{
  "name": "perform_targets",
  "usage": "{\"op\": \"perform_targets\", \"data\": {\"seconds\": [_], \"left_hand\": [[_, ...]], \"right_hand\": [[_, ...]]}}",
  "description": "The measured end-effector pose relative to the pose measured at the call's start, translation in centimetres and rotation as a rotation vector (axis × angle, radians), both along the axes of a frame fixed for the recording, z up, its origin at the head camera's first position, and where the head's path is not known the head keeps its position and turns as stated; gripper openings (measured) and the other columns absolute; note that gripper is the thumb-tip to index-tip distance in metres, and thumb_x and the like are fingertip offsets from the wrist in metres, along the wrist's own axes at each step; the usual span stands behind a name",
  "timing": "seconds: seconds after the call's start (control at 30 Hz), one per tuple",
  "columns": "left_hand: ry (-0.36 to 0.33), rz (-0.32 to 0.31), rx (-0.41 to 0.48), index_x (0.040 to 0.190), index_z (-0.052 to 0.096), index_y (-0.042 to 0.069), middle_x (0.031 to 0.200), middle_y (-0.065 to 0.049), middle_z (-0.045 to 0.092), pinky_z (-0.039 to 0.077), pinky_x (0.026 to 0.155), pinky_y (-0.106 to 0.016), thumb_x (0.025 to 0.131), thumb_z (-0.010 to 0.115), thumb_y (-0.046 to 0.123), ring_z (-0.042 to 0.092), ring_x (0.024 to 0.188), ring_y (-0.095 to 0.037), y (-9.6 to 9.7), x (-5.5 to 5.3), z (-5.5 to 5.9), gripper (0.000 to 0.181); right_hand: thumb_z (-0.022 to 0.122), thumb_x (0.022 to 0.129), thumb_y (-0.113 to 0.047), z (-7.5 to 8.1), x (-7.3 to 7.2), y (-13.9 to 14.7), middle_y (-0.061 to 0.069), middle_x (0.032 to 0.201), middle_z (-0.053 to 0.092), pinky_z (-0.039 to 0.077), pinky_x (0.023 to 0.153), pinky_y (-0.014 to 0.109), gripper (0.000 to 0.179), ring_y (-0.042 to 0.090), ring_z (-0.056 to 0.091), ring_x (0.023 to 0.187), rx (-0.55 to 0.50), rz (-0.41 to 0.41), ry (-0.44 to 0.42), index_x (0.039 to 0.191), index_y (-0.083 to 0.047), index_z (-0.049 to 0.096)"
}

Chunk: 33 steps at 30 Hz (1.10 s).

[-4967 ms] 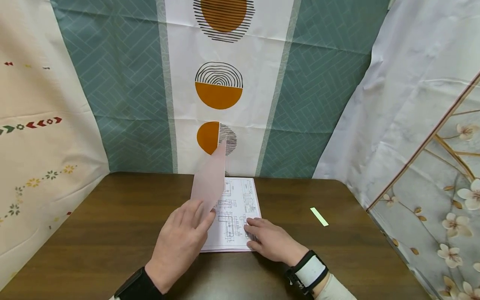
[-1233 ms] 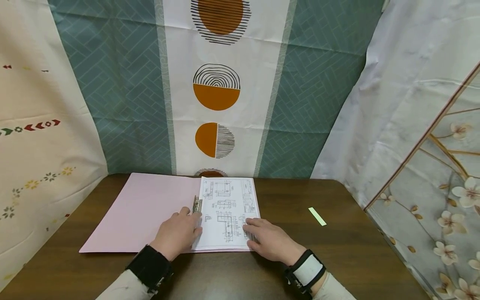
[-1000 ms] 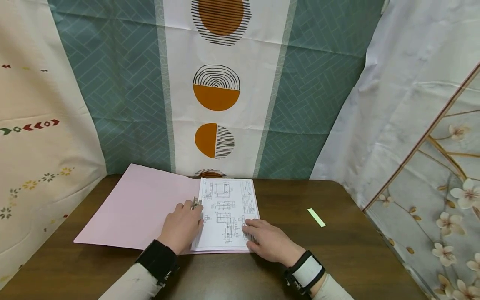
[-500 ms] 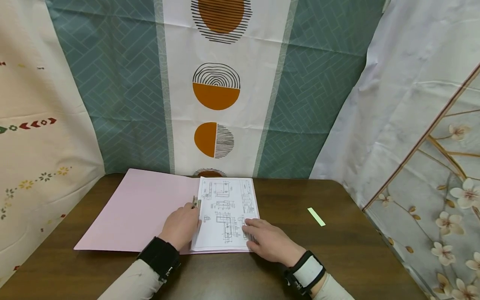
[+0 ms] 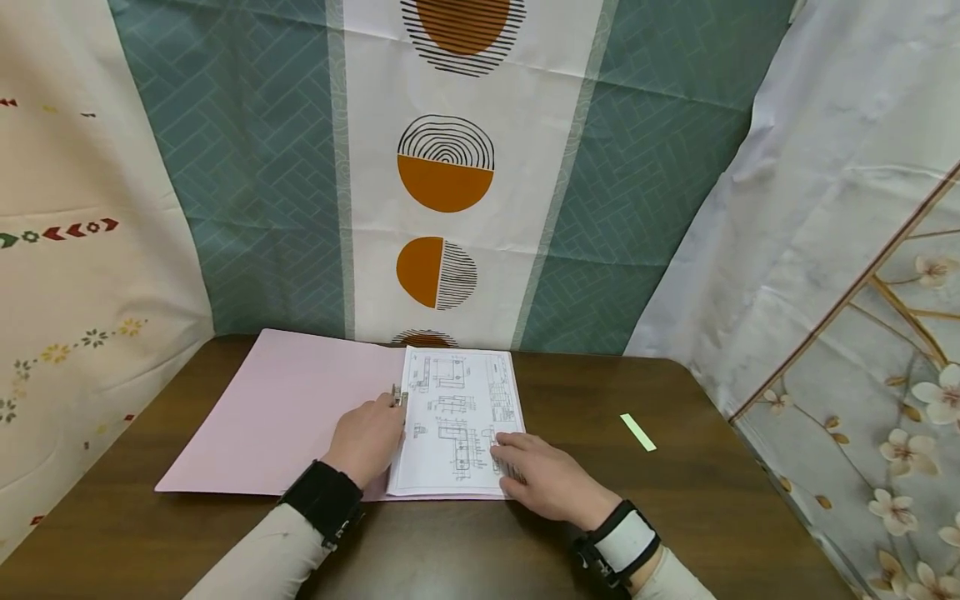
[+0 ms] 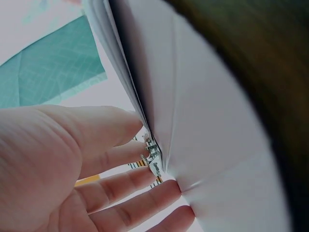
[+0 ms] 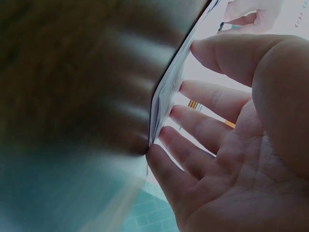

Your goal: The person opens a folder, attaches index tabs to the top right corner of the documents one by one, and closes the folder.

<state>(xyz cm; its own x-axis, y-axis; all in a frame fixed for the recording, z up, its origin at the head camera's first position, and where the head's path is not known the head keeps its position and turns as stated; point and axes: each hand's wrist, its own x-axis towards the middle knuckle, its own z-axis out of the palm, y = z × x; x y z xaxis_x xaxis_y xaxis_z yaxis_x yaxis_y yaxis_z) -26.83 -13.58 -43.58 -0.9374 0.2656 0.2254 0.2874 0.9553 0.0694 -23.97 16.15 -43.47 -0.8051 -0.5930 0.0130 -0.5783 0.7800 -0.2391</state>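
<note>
A pink folder [image 5: 300, 408] lies open on the table, its cover spread out to the left. White sheets with technical drawings [image 5: 450, 458] rest on its right half. A metal clip [image 5: 398, 395] sits at the fold, along the sheets' left edge. My left hand [image 5: 367, 437] is at this clip. In the left wrist view its thumb touches the paper edge, the middle fingertips are close by the clip [image 6: 154, 158], and the lower fingertips touch the pink cover. My right hand [image 5: 551, 483] rests its fingertips on the sheets' lower right edge, fingers spread [image 7: 190, 123].
A pale green paper strip [image 5: 638, 432] lies on the brown wooden table [image 5: 712, 517] to the right. Patterned cloth [image 5: 270, 183] hangs behind the table, with more fabric [image 5: 840, 167] along both sides.
Five seconds ago my left hand was turning the cover upward; the cover now lies to the left. That hand has since moved to the clip. My right hand has stayed on the sheets.
</note>
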Motion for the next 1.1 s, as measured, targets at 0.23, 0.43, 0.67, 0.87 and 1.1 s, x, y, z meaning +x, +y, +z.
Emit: {"op": "perform_targets", "data": {"seconds": [0.23,0.43,0.67,0.87,1.1], "left_hand": [[0.015,-0.012,-0.028,0.119,0.078,-0.007,0.113,-0.024,0.073,0.064,0.073,-0.045,0.099,0.082,0.008,0.071,0.083,-0.03,0.3,-0.1,-0.2,0.026],[0.034,-0.02,-0.051,0.119,0.078,-0.008,0.108,-0.024,0.072,0.063,0.069,-0.044,0.099,0.082,0.007,0.067,0.078,-0.03,0.2,0.0,-0.4,0.025],[0.039,-0.023,-0.065,0.118,0.077,-0.009,0.105,-0.026,0.071,0.063,0.069,-0.043,0.098,0.083,0.005,0.065,0.074,-0.029,0.1,0.5,-0.2,0.025],[0.028,-0.021,-0.057,0.118,0.077,-0.009,0.106,-0.026,0.071,0.063,0.07,-0.044,0.098,0.083,0.006,0.066,0.075,-0.029,0.2,0.6,-0.1,0.026],[0.028,-0.022,-0.06,0.118,0.076,-0.01,0.106,-0.027,0.071,0.063,0.07,-0.045,0.099,0.082,0.008,0.067,0.077,-0.03,0.2,0.6,0.1,0.027]], "right_hand": [[0.077,0.106,-0.025,0.3,-0.1,1.9,0.013,0.159,0.059,0.048,0.117,0.056,0.046,0.034,0.054,0.148,-0.033,-0.04,0.002,0.149,-0.009,0.069],[0.078,0.105,-0.033,1.0,-0.2,4.8,0.014,0.161,0.057,0.044,0.118,0.061,0.054,0.039,0.048,0.153,-0.017,-0.181,0.035,0.152,-0.008,0.066],[0.077,0.105,-0.035,1.4,-0.4,8.1,0.019,0.156,0.061,0.04,0.119,0.064,0.055,0.046,0.048,0.151,0.04,-0.294,0.06,0.149,-0.004,0.067],[0.075,0.106,-0.035,1.3,-0.7,10.8,0.026,0.156,0.058,0.042,0.116,0.068,0.056,0.052,0.049,0.148,0.08,-0.35,0.058,0.15,-0.001,0.065],[0.074,0.107,-0.034,0.9,-1.3,13.5,0.032,0.154,0.057,0.043,0.113,0.07,0.058,0.055,0.049,0.145,0.129,-0.43,0.088,0.151,0.003,0.062]]}}
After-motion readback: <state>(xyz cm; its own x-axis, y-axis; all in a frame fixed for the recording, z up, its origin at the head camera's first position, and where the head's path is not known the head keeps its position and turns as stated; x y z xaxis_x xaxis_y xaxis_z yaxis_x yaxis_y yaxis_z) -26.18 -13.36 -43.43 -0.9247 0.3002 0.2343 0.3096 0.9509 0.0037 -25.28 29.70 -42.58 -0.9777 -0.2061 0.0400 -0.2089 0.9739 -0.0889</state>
